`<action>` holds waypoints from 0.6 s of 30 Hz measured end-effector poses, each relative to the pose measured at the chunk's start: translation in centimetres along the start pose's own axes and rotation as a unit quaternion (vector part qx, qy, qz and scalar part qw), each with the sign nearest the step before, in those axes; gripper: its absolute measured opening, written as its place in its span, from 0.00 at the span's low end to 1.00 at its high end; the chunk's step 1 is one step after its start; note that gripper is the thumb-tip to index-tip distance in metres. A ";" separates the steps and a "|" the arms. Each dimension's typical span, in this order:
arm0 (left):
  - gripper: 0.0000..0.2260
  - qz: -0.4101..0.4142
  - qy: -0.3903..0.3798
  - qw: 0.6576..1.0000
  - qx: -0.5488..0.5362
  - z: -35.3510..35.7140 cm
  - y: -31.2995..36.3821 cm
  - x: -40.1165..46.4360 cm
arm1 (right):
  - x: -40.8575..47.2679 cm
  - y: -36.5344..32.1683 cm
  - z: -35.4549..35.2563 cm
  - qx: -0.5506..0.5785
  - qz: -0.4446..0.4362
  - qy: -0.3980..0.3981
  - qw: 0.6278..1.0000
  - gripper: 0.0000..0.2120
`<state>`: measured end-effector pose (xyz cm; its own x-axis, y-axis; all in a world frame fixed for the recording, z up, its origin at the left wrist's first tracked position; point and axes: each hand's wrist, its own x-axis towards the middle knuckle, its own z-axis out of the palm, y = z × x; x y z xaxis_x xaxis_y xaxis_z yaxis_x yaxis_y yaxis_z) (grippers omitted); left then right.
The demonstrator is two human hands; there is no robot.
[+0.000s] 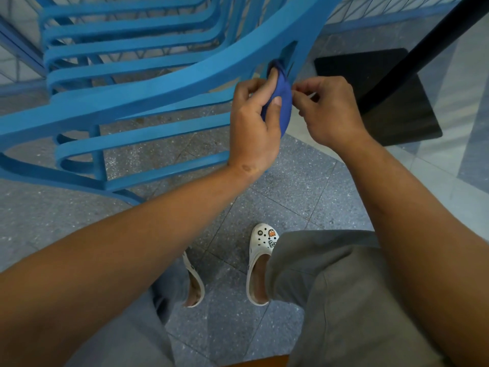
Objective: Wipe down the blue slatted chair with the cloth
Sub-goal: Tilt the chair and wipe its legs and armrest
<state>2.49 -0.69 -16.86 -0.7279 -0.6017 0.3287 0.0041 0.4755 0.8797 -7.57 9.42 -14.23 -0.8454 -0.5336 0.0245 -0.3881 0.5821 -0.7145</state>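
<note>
While gripped by left hand (pixel 254 120), cloth (pixel 277 102) against chair (pixel 158 86)

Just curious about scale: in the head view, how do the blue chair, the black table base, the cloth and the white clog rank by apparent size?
1. blue chair
2. black table base
3. white clog and cloth: alike; cloth partly hidden by hands.

chair (pixel 137 99): bright blue, plain, all slats alike | cloth (pixel 280 102): darker royal blue, plain | floor (pixel 285 181): grey speckled tiles with thin dark joints | clogs (pixel 260 260): white, with small orange and black charms | trousers (pixel 344 300): plain grey | table base (pixel 383 96): black
</note>
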 end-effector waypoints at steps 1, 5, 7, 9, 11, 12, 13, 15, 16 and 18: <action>0.19 0.016 0.003 1.000 0.001 0.0 0.2 0.1 | 0.0 -0.1 0.0 0.000 -0.001 -0.001 1.000 0.08; 0.20 0.056 -0.007 0.998 0.035 0.2 -0.5 -0.1 | -0.1 -0.1 -0.2 0.000 -0.008 -0.002 1.000 0.08; 0.21 0.046 -0.012 0.998 0.045 0.3 -1.1 -0.3 | -0.1 0.0 -0.2 -0.001 -0.010 -0.003 1.000 0.08; 0.21 0.032 -0.008 0.998 0.046 0.4 -1.1 -0.5 | 0.0 0.0 -0.2 0.001 -0.008 -0.003 1.000 0.08; 0.22 0.035 -0.005 0.999 0.039 0.5 -0.6 -0.6 | 0.0 0.1 -0.1 0.002 -0.007 -0.001 1.000 0.08; 0.22 0.048 -0.004 0.998 0.036 0.5 -0.1 -0.5 | 0.0 0.1 -0.1 0.002 -0.007 -0.002 1.000 0.08; 0.21 0.065 -0.003 0.997 0.034 0.4 0.2 -0.4 | 0.0 0.1 -0.1 0.001 -0.009 -0.002 1.000 0.08; 0.21 0.087 -0.005 0.996 0.033 0.4 0.7 -0.2 | -0.1 0.2 -0.1 0.000 -0.012 0.001 1.000 0.08; 0.21 0.088 -0.005 0.996 0.032 0.4 0.6 -0.1 | -0.1 0.2 -0.1 0.001 -0.011 0.002 1.000 0.08; 0.21 0.074 -0.005 0.997 0.034 0.3 0.3 -0.1 | 0.0 0.3 -0.1 0.002 -0.006 0.001 1.000 0.08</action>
<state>2.36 -0.33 -16.75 -0.7300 -0.5155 0.4487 0.0656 0.6007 0.7968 -7.70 9.63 -14.36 -0.8414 -0.5394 0.0341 -0.3969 0.5738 -0.7164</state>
